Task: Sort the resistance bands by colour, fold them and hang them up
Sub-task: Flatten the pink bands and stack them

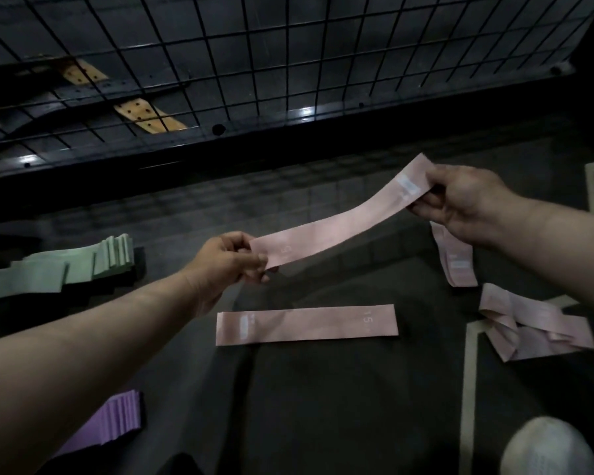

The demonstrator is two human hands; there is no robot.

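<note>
I hold a pink resistance band [336, 222] stretched out in the air between both hands. My left hand [227, 265] pinches its near left end, and my right hand [460, 200] pinches its far right end by the white label. Below it a second pink band [306, 324] lies flat on the dark floor [323, 406]. More pink bands lie at the right: one [456, 258] partly under my right wrist, and a loose pile [535, 323]. A stack of green bands [59, 272] lies at the left, a stack of purple bands [110, 419] at the lower left.
A black wire grid panel [288, 63] stands behind the floor area, with a black frame bar [220, 132] at its foot. Pale tape lines [468, 389] mark the floor at the right. A white shoe tip [549, 447] shows at the bottom right.
</note>
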